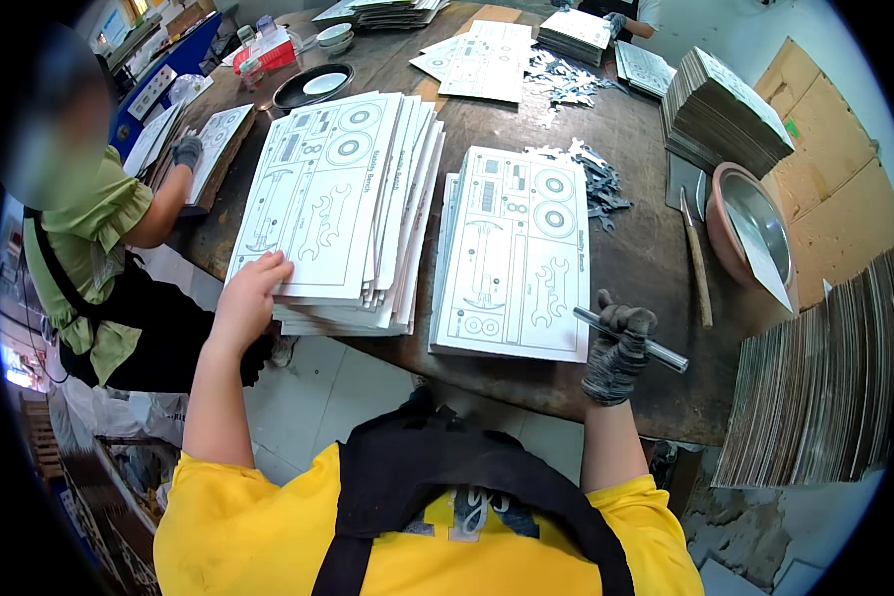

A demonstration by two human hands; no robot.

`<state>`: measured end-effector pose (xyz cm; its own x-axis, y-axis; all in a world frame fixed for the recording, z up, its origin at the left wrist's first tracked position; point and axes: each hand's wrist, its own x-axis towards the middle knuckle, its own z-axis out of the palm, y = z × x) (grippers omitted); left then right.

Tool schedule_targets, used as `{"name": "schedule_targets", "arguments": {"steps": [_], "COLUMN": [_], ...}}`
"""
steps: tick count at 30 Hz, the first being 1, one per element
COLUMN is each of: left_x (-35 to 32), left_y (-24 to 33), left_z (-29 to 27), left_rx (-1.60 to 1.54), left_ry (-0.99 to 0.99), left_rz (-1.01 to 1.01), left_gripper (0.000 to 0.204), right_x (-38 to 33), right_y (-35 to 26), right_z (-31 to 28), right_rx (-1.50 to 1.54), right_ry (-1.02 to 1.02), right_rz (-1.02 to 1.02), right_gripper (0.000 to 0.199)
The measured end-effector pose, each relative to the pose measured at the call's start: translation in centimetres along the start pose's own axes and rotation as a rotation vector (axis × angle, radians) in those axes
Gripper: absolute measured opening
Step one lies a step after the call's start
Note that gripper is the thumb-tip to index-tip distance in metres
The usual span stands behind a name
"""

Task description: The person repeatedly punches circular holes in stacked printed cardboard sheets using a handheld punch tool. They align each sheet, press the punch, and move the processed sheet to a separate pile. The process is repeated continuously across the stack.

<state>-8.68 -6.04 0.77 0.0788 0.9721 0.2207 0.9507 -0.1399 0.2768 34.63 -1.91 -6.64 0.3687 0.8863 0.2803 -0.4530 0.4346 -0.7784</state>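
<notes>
- Short grey metal rod point(631, 339): gripped in the clenched, grey-gloved right hand point(616, 353), just right of the smaller stack of white printed die-cut boards point(515, 253).
- Bare left hand point(250, 293): fingers spread flat on the near corner of the taller fanned stack of white printed boards point(343, 204), left of the smaller stack.
- Wooden-handled tool point(695, 263): lying right of the smaller stack.
- Grey cardboard offcuts point(596, 179): beyond the smaller stack.
- Dark worn wooden table point(636, 248): supports both stacks.

Your right hand point(616, 350) wears a dark grey glove and holds a silvery rod point(630, 339). Beside it, the white sheets point(512, 253) carry black line drawings on the dark brown counter point(646, 238).
</notes>
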Motion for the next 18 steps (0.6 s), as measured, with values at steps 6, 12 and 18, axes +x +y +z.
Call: {"name": "schedule_targets", "arguments": {"steps": [6,12,18], "left_x": [4.9,6.8,7.1], "left_y": [13.6,15.7,15.7], "left_z": [7.3,20.5,20.7], "left_rx": [-0.4,-0.079,-0.08], "left_ry": [-0.133,-0.138,-0.151], "left_rz": [0.439,0.357,0.379], "left_gripper": [0.041,0.055,0.055], "right_x": [3.5,7.8,7.9], "right_y": [6.7,13.4,15.0], "right_z": [3.0,4.6,4.1], "right_rx": [-0.07,-0.074,-0.094], "right_ry": [-0.015,-0.137,-0.201], "right_rz": [0.022,0.001,-0.007], "right_gripper": [0.04,0.038,0.033]}}
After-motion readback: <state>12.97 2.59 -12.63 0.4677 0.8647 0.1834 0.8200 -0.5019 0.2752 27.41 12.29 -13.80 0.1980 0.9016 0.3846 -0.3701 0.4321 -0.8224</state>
